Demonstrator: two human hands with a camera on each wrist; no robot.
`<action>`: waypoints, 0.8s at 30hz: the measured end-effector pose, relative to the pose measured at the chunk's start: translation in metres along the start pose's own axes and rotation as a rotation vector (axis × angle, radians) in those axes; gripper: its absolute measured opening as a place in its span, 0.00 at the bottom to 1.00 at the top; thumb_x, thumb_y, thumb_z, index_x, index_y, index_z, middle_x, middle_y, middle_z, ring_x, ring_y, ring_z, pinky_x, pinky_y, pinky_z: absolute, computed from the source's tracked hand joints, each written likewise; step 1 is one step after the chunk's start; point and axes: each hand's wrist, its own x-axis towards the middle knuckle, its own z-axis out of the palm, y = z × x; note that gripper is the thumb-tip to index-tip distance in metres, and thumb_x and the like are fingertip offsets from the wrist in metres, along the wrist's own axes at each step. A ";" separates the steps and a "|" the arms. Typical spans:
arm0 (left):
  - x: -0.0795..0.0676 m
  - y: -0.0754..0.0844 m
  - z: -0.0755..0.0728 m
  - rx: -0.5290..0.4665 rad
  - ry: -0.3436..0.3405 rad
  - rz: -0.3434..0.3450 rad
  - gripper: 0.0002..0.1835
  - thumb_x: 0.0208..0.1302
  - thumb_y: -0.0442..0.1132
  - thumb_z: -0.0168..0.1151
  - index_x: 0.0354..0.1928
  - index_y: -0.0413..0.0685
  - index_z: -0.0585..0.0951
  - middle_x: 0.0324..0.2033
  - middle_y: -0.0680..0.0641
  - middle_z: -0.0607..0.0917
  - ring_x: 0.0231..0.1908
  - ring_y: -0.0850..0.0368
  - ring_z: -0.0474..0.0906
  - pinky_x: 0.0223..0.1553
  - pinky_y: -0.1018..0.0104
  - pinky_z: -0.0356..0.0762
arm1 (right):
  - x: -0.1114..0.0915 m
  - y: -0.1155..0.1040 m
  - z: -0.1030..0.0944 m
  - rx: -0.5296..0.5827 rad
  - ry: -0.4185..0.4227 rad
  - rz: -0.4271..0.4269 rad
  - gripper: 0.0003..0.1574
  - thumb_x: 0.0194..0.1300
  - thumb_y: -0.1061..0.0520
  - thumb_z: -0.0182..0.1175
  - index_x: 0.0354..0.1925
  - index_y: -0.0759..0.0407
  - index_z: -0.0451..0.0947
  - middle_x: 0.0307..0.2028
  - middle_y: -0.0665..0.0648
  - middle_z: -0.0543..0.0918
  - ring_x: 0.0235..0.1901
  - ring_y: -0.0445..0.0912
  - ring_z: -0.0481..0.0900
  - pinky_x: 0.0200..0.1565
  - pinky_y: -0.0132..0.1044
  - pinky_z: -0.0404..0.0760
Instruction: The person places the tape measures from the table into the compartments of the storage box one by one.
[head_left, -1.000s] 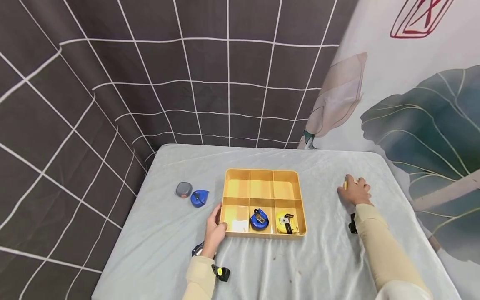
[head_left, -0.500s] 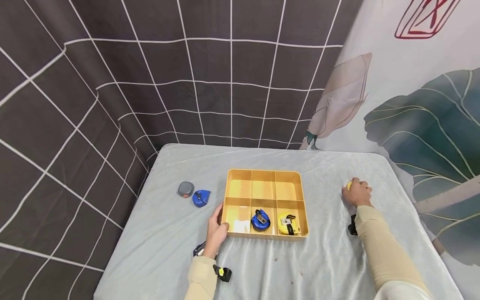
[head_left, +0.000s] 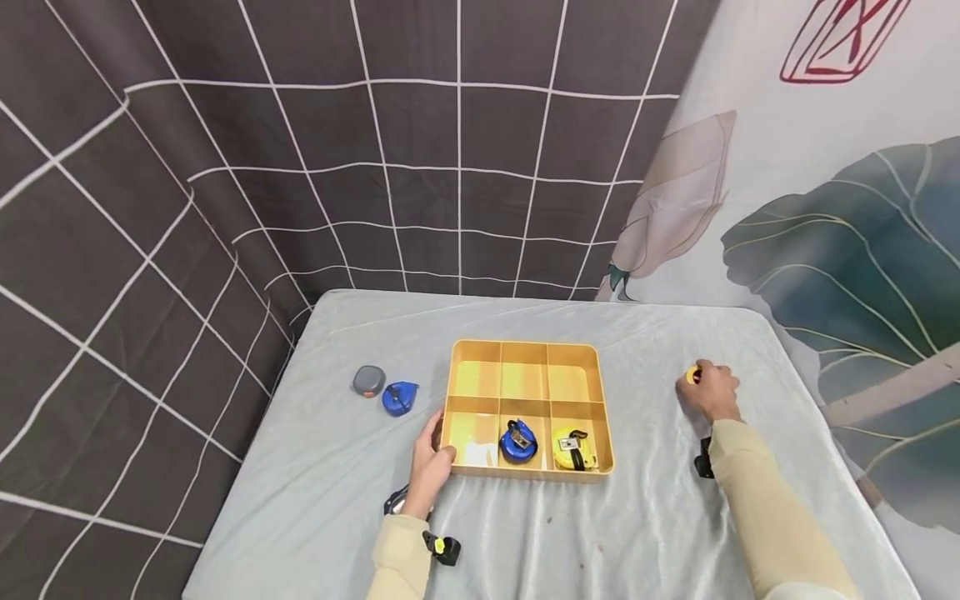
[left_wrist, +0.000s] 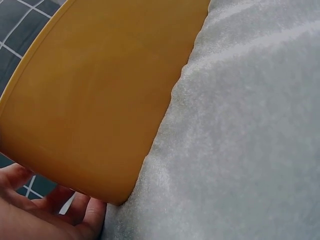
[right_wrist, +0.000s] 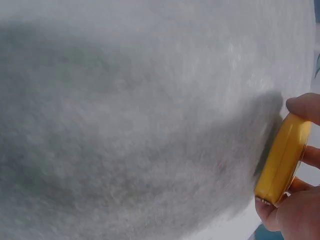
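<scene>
A pale grey, cloth-covered desk (head_left: 637,533) carries a shallow, orange-yellow, six-part tray (head_left: 517,475), the left hand (head_left: 430,468) gripping its left end. Well apart beyond its right side, the right hand (head_left: 716,392) pinches a slim, rounded yellow case (right_wrist: 282,157), its long axis spanning the pinch; from that grip the tray lies leftward.

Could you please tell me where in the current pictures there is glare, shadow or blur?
Head view: white glare in the near-left compartment of the tray; left wrist view: the tray's wall looks shaded, darker than the cloth; right wrist view: a soft shadow on the cloth beside the yellow case in the right hand, and the cloth looks blurred.
</scene>
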 end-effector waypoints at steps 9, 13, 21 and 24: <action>0.001 -0.002 -0.002 -0.021 -0.005 0.003 0.42 0.40 0.19 0.46 0.66 0.43 0.63 0.58 0.39 0.71 0.55 0.46 0.67 0.58 0.49 0.61 | -0.008 -0.034 0.010 0.019 0.071 -0.146 0.37 0.59 0.55 0.53 0.61 0.74 0.57 0.53 0.82 0.59 0.50 0.75 0.57 0.41 0.65 0.66; 0.000 0.000 -0.001 -0.023 -0.009 -0.008 0.42 0.40 0.19 0.46 0.66 0.42 0.63 0.60 0.39 0.69 0.58 0.45 0.66 0.60 0.50 0.60 | -0.014 -0.052 0.013 0.019 0.126 -0.243 0.35 0.57 0.56 0.57 0.58 0.74 0.62 0.52 0.81 0.62 0.49 0.74 0.59 0.42 0.63 0.67; -0.008 0.019 -0.002 -0.027 -0.028 -0.007 0.41 0.38 0.18 0.45 0.64 0.36 0.64 0.60 0.34 0.68 0.60 0.40 0.64 0.61 0.47 0.58 | -0.027 -0.098 0.012 0.063 0.207 -0.400 0.36 0.53 0.56 0.62 0.56 0.73 0.65 0.47 0.79 0.69 0.46 0.70 0.64 0.47 0.59 0.63; 0.000 0.005 -0.001 -0.016 -0.033 -0.020 0.41 0.40 0.18 0.45 0.65 0.39 0.62 0.62 0.36 0.66 0.62 0.42 0.61 0.63 0.48 0.55 | -0.033 -0.116 0.012 0.072 0.212 -0.450 0.35 0.51 0.56 0.64 0.54 0.73 0.67 0.46 0.77 0.71 0.45 0.68 0.66 0.46 0.58 0.64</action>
